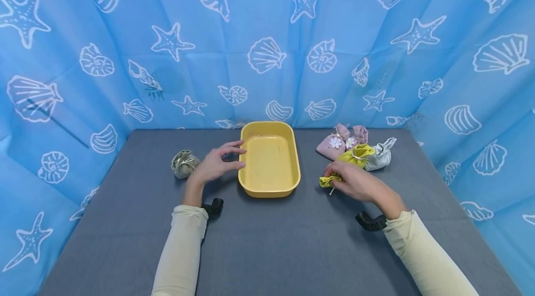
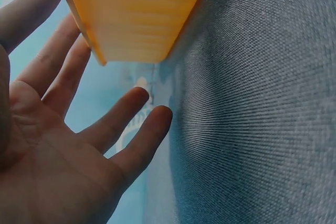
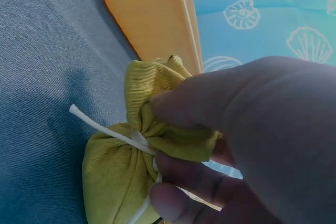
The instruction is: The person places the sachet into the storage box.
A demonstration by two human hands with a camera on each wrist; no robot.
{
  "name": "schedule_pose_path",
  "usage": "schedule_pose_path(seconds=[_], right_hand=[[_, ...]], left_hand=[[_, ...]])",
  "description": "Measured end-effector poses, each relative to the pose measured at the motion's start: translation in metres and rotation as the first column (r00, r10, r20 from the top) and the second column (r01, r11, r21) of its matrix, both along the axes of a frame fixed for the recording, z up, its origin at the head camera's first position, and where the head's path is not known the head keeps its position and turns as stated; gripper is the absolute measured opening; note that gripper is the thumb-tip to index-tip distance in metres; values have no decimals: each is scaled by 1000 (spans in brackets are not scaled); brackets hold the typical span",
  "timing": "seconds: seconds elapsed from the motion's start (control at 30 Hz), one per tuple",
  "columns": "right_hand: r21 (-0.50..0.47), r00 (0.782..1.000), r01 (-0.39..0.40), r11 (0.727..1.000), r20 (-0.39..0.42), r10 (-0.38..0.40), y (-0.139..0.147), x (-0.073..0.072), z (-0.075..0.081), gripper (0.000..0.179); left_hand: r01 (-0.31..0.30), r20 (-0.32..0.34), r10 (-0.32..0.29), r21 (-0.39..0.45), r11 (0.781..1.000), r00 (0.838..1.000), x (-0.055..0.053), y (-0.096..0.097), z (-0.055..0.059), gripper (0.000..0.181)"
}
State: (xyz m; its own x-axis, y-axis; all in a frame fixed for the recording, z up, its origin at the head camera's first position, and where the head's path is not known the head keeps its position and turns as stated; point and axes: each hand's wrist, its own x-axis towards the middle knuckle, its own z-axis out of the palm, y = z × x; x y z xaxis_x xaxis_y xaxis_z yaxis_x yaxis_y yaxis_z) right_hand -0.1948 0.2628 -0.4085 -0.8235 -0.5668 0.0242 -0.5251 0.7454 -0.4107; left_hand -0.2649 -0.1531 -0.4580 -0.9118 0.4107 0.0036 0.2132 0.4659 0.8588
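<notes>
Right grip [image 1: 355, 181] pinches pouch [image 3: 111, 176]; left grip [image 1: 214, 164] seemingly touches tray [image 1: 269, 162].

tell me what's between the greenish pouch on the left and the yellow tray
In the head view, the left hand lies between the greenish pouch and the yellow tray.

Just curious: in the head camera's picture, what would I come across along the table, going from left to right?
Olive-green pouch, left hand, yellow tray, yellow pouch pinched by the right hand, silver-grey pouch.
</notes>
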Motion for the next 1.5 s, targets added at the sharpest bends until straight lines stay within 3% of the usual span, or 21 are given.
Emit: schedule_pose_path(seconds=[0.33,0.73,1.0,1.23,1.5], right_hand=[[-15,989,138,990,-54,-138,5,-5,17,14],[-104,981,150,983,-106,-161,9,-12,33,15],[-191,970,228,955,-40,-239,-2,-17,43,18],[-209,958,278,938,-16,-288,-19,-23,58,20],[-300,940,341,891,103,-325,-40,-34,71,37]], left_hand=[[-12,24,12,-18,1000,1000,1,0,5,52],[-16,33,16,-4,1000,999,1,1,1,51],[-24,39,24,-5,1000,999,2,1,-1,50],[-36,47,36,-4,999,998,3,1,-1,51],[-28,33,28,-16,1000,999,1,2,-2,50]])
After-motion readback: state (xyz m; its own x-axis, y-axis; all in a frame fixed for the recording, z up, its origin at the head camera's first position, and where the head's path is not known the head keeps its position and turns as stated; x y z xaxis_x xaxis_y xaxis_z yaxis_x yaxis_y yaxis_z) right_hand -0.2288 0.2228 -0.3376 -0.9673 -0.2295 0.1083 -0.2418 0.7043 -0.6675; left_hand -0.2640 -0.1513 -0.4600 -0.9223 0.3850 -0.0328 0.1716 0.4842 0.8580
